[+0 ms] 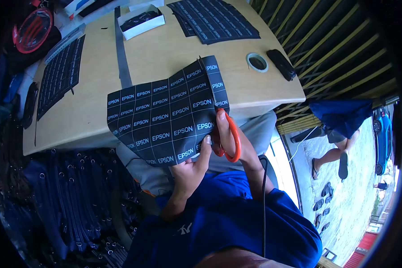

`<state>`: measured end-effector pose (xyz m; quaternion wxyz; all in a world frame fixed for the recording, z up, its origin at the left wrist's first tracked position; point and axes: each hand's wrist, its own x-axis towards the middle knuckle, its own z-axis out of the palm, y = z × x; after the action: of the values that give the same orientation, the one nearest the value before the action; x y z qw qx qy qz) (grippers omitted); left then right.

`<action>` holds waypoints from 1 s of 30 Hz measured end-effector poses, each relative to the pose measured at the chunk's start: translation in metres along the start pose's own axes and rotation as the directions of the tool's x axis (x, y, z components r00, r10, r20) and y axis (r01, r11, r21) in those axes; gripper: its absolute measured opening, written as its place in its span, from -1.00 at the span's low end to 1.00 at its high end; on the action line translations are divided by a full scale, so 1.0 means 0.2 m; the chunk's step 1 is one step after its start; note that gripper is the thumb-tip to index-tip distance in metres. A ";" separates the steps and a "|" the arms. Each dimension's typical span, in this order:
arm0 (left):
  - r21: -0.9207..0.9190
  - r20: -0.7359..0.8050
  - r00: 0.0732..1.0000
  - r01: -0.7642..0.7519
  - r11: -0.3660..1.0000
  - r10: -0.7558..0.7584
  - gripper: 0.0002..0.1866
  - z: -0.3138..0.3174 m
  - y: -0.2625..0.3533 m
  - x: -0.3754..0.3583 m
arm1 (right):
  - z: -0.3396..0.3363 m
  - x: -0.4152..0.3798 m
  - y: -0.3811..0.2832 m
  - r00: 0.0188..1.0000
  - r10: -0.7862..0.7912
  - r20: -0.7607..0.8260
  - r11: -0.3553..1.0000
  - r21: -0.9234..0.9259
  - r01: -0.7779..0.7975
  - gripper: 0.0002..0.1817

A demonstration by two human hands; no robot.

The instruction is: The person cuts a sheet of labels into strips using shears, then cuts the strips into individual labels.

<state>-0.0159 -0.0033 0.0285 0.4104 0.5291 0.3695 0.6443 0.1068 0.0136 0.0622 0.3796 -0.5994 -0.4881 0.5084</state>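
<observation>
A black sheet printed with rows of white EPSON labels [165, 107] is held up over the table's front edge. My left hand [190, 176] pinches its lower edge, thumb on the printed side. My right hand [228, 138] is closed around the orange handles of a pair of scissors [236, 138]. The scissors' blades lie along a cut near the sheet's right side, and a narrow strip with one column of labels [216, 85] stands partly apart there.
On the table [165, 60] lie more printed sheets [216, 22], a left stack [62, 73], a white box [142, 22], a tape roll [257, 62] and a black case [281, 64]. Dark straps [71, 196] hang below left. A person's legs [332, 156] show outside, right.
</observation>
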 end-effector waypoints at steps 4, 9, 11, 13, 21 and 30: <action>0.049 -0.012 1.000 0.006 0.999 -0.005 -0.74 -0.03 0.04 0.05 | 0.00 0.03 -0.03 0.999 -0.017 0.038 0.999 0.039 0.015 -0.26; 0.148 -0.004 0.997 -0.076 0.986 0.077 -0.77 -0.07 0.03 0.08 | 0.02 0.05 -0.07 0.998 -0.048 0.030 0.998 -0.029 0.049 -0.26; 0.157 -0.013 0.997 -0.068 0.985 0.071 -0.78 -0.07 0.04 0.09 | 0.02 0.06 -0.06 0.999 -0.043 0.029 0.999 -0.026 0.044 -0.27; 0.165 -0.024 0.998 -0.059 0.984 0.064 -0.79 -0.08 0.06 0.10 | 0.02 0.07 -0.07 0.999 -0.023 0.038 0.999 -0.040 0.024 -0.28; 0.176 -0.042 0.992 -0.107 0.979 0.116 -0.80 -0.12 0.11 0.20 | -0.02 0.09 -0.10 0.994 -0.090 0.055 0.978 -0.183 0.099 -0.34; 0.237 -0.033 0.982 -0.173 0.956 0.186 -0.81 -0.18 0.12 0.29 | -0.04 0.10 -0.13 0.992 -0.108 0.067 0.944 -0.305 0.123 -0.41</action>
<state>-0.0600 0.0389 0.0667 0.2750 0.5873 0.4043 0.6451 0.1099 0.0392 0.0847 0.2982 -0.6090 -0.6051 0.4171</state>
